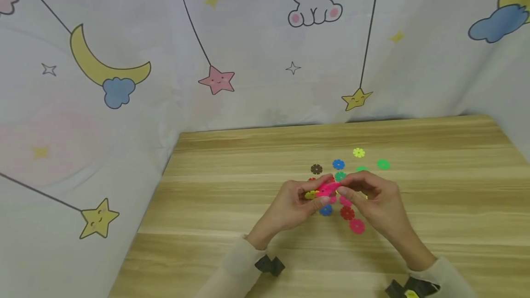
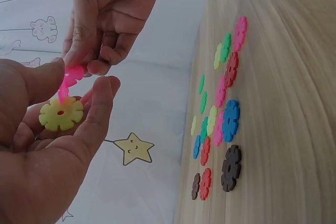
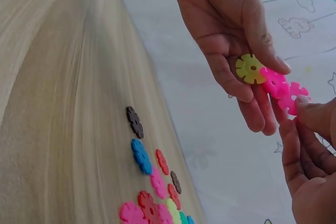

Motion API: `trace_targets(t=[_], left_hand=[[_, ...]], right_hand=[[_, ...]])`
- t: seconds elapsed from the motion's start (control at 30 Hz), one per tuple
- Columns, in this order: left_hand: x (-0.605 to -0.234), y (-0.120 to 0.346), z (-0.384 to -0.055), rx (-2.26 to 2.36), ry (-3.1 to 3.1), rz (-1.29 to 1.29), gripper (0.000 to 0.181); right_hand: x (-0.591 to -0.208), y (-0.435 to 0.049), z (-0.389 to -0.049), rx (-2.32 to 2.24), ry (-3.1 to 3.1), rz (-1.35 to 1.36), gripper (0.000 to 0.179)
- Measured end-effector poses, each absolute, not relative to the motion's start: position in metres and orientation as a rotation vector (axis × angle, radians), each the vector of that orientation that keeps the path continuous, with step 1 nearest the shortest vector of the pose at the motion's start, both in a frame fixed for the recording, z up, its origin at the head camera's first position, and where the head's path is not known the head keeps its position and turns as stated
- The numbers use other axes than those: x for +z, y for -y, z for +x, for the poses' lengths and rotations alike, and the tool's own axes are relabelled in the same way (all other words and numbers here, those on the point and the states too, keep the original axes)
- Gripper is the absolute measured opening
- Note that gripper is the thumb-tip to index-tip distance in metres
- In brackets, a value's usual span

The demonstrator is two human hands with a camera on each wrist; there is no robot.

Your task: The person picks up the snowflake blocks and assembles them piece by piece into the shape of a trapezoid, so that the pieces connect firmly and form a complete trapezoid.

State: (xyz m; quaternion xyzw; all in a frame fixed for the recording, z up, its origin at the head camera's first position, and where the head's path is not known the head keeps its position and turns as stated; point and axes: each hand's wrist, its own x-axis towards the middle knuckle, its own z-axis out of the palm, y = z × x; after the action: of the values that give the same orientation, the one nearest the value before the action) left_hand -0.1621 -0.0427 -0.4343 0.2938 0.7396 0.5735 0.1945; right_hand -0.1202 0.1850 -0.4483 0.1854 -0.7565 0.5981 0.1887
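Observation:
My left hand [image 1: 290, 206] grips a small chain of flower-shaped plastic discs above the table. It is made of a yellow notched disc [image 3: 244, 72] and a pink disc [image 3: 278, 88] slotted to it. A second pink disc [image 3: 287, 104] overlaps the first at the chain's other end, and my right hand [image 1: 378, 201] pinches that one between thumb and fingertips. In the left wrist view the yellow disc [image 2: 50, 118] lies over the left palm, with the left thumb against the pink pieces.
Loose discs lie spread on the wooden table [image 1: 207, 224] below and beyond the hands, among them a blue disc [image 1: 338, 164], a brown disc [image 1: 316, 169], a red disc [image 1: 347, 213] and a green disc [image 1: 383, 164]. A printed white curtain [image 1: 256, 105] hangs behind the table.

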Motion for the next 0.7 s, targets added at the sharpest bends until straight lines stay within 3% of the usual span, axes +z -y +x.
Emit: trace_targets(t=[0.43,0.7], left_hand=[[-0.439,0.039,-0.16,1.766,-2.166,0.899,0.037],[-0.44,0.038,-0.16,1.832,-2.142,0.762,0.02]], right_hand=[[-0.453,-0.181,-0.119,1.769,2.227,0.463,0.02],[-0.455,-0.192,-0.122,1.795,2.214,0.407,0.016]])
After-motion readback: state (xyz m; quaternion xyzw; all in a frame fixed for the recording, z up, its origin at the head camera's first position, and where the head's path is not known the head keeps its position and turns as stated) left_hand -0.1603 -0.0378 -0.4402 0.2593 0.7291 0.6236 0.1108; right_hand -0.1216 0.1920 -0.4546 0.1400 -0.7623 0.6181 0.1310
